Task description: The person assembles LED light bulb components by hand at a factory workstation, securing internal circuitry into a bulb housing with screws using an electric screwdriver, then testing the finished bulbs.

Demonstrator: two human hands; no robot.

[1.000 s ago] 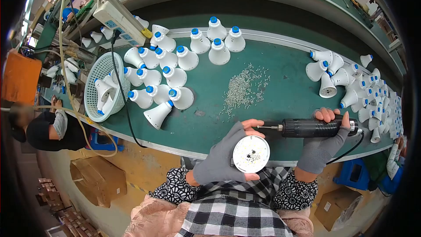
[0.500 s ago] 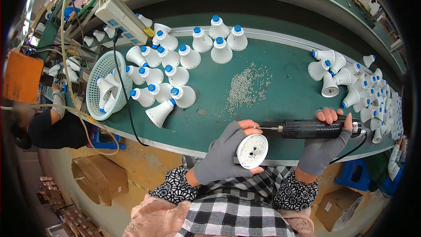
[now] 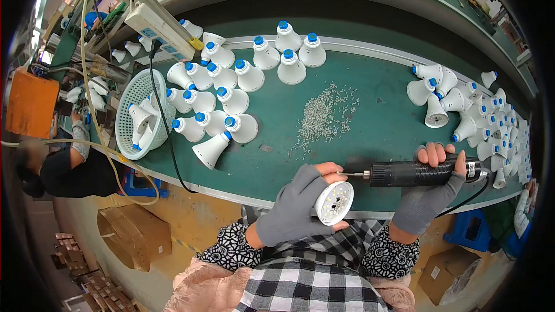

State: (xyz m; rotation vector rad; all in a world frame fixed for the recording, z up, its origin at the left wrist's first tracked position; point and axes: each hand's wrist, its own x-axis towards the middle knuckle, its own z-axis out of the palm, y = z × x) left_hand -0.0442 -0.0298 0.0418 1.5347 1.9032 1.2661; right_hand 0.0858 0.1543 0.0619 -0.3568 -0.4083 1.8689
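My left hand (image 3: 298, 202), in a grey fingerless glove, is closed round a white lamp body (image 3: 335, 203) whose round face with small LEDs points up and to the right. Its fingertips are at the tip of the screwdriver bit, where any screw is too small to make out. My right hand (image 3: 433, 190), gloved alike, grips a black electric screwdriver (image 3: 404, 173) that lies level, its bit pointing left. Beyond both hands a pile of small screws (image 3: 324, 115) is spread on the green table (image 3: 381, 121).
White lamp bodies with blue caps (image 3: 250, 75) stand at the left, more (image 3: 454, 101) at the right. A pale basket (image 3: 124, 121) holds several. A black cable (image 3: 163, 115) hangs from a power strip (image 3: 159, 32). Another person (image 3: 75, 167) is at the far left.
The lamp face has tilted slightly in my left hand. The screwdriver has shifted a little downward, its bit still at the left fingertips. At the far left the other person has moved.
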